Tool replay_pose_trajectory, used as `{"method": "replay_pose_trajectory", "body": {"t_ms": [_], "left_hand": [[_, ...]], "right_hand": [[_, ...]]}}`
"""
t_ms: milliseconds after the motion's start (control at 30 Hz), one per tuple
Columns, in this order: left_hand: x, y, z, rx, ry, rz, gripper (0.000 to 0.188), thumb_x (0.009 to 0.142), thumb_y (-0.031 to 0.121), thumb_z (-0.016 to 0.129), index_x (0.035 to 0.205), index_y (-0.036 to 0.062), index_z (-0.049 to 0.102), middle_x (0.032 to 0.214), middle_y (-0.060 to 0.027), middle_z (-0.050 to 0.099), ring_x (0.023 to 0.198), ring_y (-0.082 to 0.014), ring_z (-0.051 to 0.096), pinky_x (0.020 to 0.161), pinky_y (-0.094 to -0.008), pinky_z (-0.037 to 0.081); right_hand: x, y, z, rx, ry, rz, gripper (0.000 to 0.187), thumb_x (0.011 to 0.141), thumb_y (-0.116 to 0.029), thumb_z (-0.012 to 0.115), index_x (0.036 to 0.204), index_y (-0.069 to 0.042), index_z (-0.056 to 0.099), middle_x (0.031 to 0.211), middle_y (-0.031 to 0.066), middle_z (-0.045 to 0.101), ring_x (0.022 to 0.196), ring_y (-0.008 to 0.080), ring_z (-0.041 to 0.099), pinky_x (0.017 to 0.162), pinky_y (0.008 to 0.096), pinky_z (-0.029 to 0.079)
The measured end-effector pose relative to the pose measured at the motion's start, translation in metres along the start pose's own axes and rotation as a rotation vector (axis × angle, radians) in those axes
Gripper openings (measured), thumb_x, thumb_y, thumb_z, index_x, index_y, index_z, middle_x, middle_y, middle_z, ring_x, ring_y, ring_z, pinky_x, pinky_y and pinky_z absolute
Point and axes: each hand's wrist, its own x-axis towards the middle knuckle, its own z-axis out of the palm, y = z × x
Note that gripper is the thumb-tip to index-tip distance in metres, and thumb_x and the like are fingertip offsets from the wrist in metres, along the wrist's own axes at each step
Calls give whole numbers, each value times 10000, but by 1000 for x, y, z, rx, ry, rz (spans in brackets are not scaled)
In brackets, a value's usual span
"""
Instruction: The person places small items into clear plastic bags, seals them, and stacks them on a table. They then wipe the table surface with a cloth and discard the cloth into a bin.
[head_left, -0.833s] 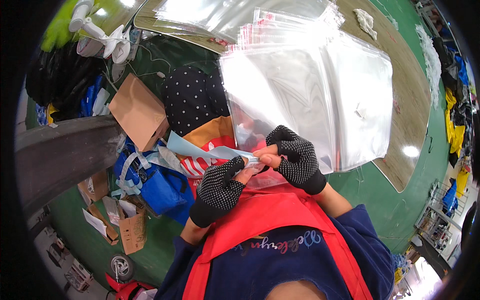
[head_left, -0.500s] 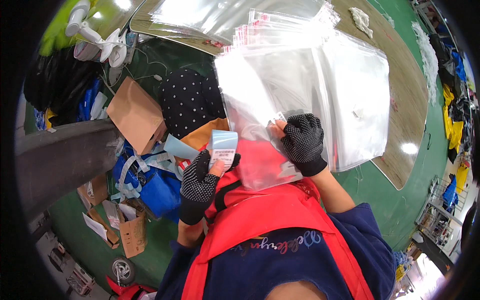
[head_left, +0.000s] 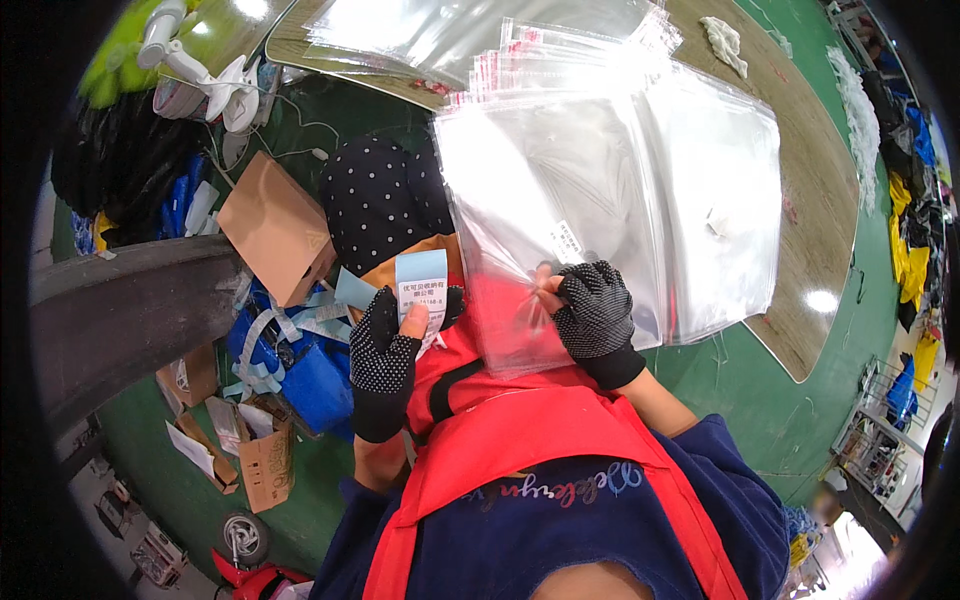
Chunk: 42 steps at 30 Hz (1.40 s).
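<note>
My left hand, in a black glove with white dots and bare fingertips, grips a strip of white printed labels on light-blue backing, thumb on its face. In a matching glove, my right hand pinches the top clear plastic bag, and creases fan out from the fingertips. A small white sticker lies on that bag just above these fingers. Under it is a fanned stack of clear bags, whose near edge overhangs my red apron.
The wood-grain table carries another pile of clear bags at the far side. Left of me are a polka-dot black cloth, a cardboard box, a blue bag and a dark curved beam.
The small sticker, formerly at my right fingertips, now lies on the bag. My right hand has moved slightly down and left, creasing the film. My left hand has shifted left with the label strip.
</note>
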Motion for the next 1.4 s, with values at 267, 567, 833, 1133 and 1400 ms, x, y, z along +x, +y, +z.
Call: {"method": "replay_pose_trajectory", "body": {"t_ms": [267,567,833,1133,1400], "left_hand": [[9,-8,26,142,-144,-26,308,900,160,535,1129,-46,541,988,-129,629,920,-193,601,801,-293,474],[5,-2,13,36,3,-3,341,915,230,508,1098,-56,546,967,-138,640,852,-194,617,751,-296,481],[0,6,19,233,-31,94,363,909,230,522,1119,-66,538,984,-176,637,887,-244,624,780,-323,482],[20,-24,20,487,-72,130,383,893,223,542,1132,-75,525,1002,-230,618,933,-301,615,810,-351,470],[-7,-1,45,421,-76,174,298,907,189,513,1086,-47,541,910,-123,646,832,-177,616,726,-296,492]], "right_hand": [[-1,4,-9,275,24,-56,164,748,-192,688,879,-105,642,788,67,619,735,264,568,681,353,449],[-1,5,-14,310,-43,52,108,754,-117,666,843,-57,667,782,104,614,715,269,565,650,358,446],[-3,2,-22,435,-66,277,109,757,-118,660,849,-61,660,749,93,612,614,221,561,569,302,436],[-65,173,-142,224,944,682,321,936,-293,467,984,-2,594,767,49,563,636,119,500,554,253,425],[15,-48,-61,655,-106,247,647,759,-148,711,1320,-35,410,941,108,629,878,182,591,857,325,427]]}}
